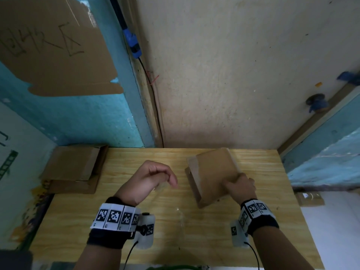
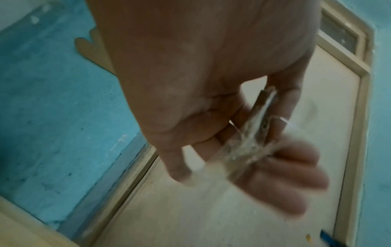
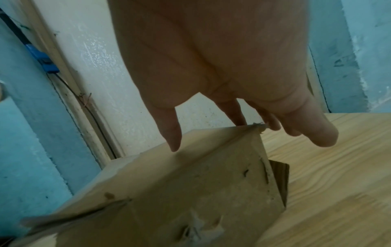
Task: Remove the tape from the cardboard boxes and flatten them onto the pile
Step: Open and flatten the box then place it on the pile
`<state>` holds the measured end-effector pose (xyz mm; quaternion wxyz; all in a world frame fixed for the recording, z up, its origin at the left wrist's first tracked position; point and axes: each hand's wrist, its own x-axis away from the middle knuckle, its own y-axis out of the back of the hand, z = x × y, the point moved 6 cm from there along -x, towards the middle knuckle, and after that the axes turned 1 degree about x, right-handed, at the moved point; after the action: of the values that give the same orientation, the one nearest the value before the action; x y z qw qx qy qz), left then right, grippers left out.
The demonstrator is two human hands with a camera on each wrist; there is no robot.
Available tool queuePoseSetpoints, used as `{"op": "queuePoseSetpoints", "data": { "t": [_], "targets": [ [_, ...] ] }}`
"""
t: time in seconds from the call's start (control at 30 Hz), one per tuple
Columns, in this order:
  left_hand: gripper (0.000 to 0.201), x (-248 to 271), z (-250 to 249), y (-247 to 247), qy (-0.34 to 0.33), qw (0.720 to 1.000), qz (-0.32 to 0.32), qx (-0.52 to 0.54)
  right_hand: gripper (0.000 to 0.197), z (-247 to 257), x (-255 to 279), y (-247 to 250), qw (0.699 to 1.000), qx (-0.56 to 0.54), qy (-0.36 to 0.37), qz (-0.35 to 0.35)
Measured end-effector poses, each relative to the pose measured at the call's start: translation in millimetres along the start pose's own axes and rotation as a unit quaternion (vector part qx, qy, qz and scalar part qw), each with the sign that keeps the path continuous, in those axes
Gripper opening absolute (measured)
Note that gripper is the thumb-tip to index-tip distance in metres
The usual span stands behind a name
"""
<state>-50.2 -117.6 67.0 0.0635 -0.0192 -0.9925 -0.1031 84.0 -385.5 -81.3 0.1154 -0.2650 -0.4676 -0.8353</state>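
Left hand holds crumpled clear tape; box bare.

We see our right hand gripping the top corner of a cardboard box, thumb on its near face, fingers over the far edge. The box sits on the wooden table, with torn tape residue low on its face

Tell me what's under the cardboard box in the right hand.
The wooden table shows around the tilted cardboard box, held by the right hand. Anything directly beneath it is covered.
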Motion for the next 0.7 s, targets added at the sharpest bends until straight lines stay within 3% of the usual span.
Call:
{"op": "queuePoseSetpoints", "data": {
  "t": [0.23, 0.3, 0.37, 0.53, 0.63, 0.7],
  "targets": [
    [0.024, -12.4, 12.4, -1.6, 0.023, 0.998, -0.011, -0.060, 0.106, -9.3, -15.1, -1.2, 0.995, -0.090, -0.005, 0.036],
    [0.033, -10.5, 19.6, -3.2, 0.048, 0.996, -0.012, -0.068, 0.110, -9.9, -16.6, 0.6, 0.995, -0.092, -0.008, 0.042],
    [0.034, -8.7, 31.1, -4.9, 0.077, 0.991, 0.005, -0.109, 0.107, -9.7, -18.9, 1.3, 0.994, -0.094, -0.008, 0.049],
    [0.013, -7.7, 47.6, 1.6, 0.134, 0.978, 0.000, -0.159, 0.095, -9.9, -22.4, -0.2, 0.994, -0.096, -0.006, 0.050],
    [0.023, -4.2, 45.4, 2.4, 0.116, 0.984, 0.019, -0.136, 0.099, -9.8, -22.4, 0.6, 0.994, -0.100, -0.010, 0.038],
    [0.048, -0.6, 46.8, 2.8, 0.123, 0.981, 0.022, -0.150, 0.104, -10.6, -23.6, 3.1, 0.994, -0.109, -0.014, 0.023]
  ]
}}
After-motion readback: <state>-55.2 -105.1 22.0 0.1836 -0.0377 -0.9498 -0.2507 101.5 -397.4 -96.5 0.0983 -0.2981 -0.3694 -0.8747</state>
